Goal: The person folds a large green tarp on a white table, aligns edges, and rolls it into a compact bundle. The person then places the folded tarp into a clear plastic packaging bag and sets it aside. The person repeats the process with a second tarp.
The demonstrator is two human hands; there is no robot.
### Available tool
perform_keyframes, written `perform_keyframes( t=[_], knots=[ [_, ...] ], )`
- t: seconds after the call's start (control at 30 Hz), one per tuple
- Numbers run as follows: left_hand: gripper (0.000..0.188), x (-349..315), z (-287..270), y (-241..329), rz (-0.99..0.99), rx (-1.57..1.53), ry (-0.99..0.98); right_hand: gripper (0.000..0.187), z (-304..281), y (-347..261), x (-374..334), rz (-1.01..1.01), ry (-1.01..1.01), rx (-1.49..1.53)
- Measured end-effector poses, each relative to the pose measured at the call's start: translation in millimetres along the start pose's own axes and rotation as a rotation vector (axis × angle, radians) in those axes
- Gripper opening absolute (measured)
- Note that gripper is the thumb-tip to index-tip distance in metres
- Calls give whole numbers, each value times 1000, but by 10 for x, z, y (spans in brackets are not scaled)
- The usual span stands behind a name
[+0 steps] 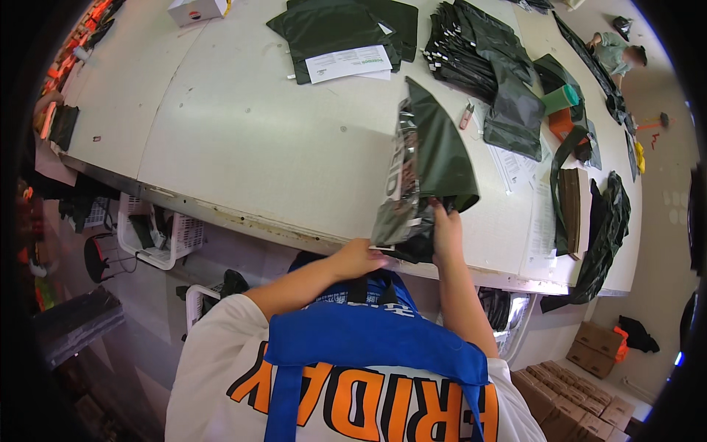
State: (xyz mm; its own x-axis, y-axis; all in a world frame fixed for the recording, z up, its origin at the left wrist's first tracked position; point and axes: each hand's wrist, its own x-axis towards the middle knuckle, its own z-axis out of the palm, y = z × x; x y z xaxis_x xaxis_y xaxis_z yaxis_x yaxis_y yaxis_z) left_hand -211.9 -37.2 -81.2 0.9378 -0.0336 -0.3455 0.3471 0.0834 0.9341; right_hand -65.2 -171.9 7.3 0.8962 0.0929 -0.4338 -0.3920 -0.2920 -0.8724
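Over the table's near edge, I hold a dark green, smooth-looking sheet item (445,151) that rises to a point at its far end. Along its left side lies a clear, shiny plastic bag (396,195) with printing on it. My left hand (359,258) is closed on the bag's near lower corner. At the near right end, my right hand (447,230) grips the green item, its fingertips partly hidden in the folds. Whether the green item is inside the bag or beside it, I cannot tell.
Across the white table (243,140) lie flat dark green pieces (339,33) under a printed sheet (350,64), and a stack of black packets (460,55). Rightward are a green roll (561,99) and cardboard (573,210). White baskets (166,247) hang below the edge. Another person (615,55) is far right.
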Motion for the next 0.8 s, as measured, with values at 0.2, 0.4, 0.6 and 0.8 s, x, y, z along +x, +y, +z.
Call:
perform_keyframes(
  t=[0.2,0.4,0.6,0.8],
  knots=[
    [24,108,-822,40,-407,-280,155,57,27,80,2,-114,-81,-504],
    [70,495,-559,508,-202,-602,-14,48,43,168,186,-302,33,-569],
    [89,390,-434,808,-47,-464,-8,27,199,9,-87,-893,215,-1353],
    [85,397,-368,667,-76,-289,52,31,211,-49,-52,-683,-147,-632]
  ],
)
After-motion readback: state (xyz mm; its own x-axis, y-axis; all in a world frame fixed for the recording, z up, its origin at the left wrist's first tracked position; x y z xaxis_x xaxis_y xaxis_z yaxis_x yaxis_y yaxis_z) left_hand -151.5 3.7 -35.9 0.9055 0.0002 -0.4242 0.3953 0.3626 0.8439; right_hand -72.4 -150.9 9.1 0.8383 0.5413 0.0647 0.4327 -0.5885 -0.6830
